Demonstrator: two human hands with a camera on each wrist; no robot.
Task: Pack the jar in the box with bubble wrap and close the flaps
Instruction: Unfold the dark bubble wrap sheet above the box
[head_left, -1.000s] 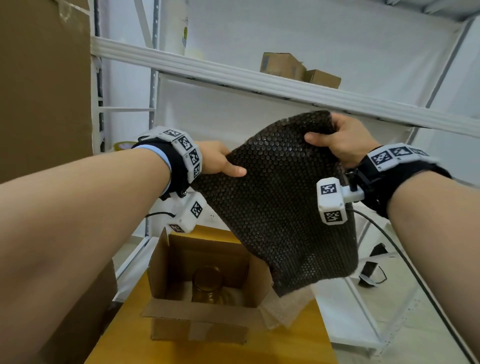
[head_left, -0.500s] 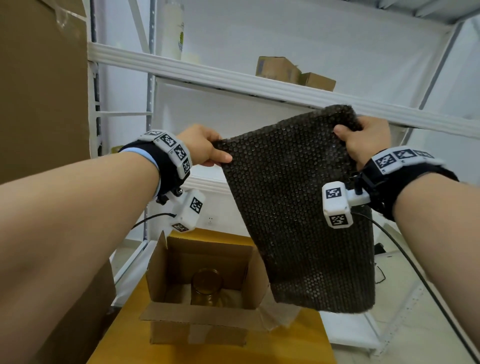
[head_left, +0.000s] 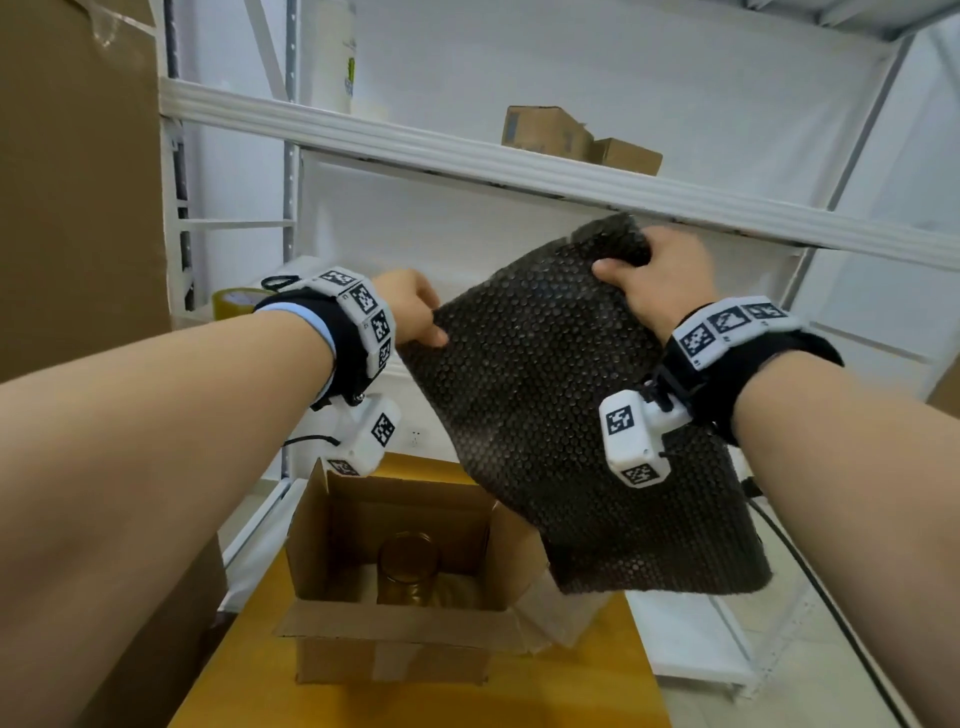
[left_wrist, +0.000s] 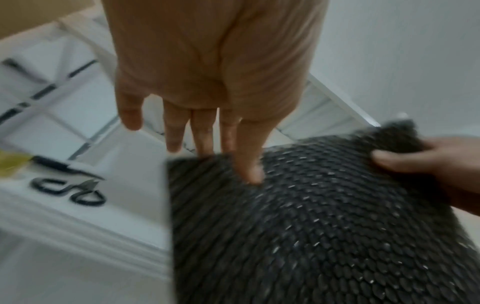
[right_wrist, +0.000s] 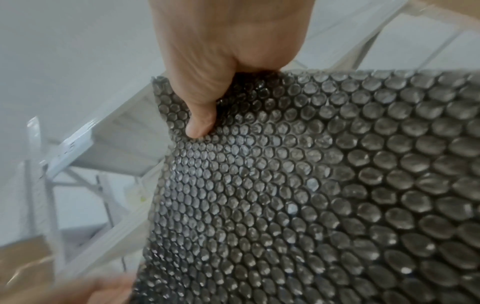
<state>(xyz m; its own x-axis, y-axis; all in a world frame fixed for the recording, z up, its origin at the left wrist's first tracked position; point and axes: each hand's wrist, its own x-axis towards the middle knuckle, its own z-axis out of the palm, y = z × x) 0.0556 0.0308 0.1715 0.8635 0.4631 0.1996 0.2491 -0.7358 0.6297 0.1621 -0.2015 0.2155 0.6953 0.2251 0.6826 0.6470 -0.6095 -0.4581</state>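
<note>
A dark bubble wrap sheet (head_left: 561, 415) hangs in the air above and to the right of the open cardboard box (head_left: 363, 525). My left hand (head_left: 415, 312) pinches its upper left corner, thumb on the near face (left_wrist: 249, 170), fingers behind. At the upper right corner my right hand (head_left: 660, 275) grips the bunched sheet (right_wrist: 311, 185), thumb (right_wrist: 202, 123) pressed into the bubbles. An amber glass jar (head_left: 408, 564) stands upright inside the box, whose flaps stand open.
The box sits on a yellow table (head_left: 571, 691). Clear wrap (head_left: 566, 618) lies against its right side. A tall cardboard box (head_left: 78, 182) stands at left. White shelving (head_left: 519, 171) runs behind, holding small boxes (head_left: 550, 130), a tape roll (head_left: 234, 301) and scissors (left_wrist: 75, 191).
My hands spread the sheet flat, then my right hand came back toward the left. The sheet now tilts, its lower edge swung right.
</note>
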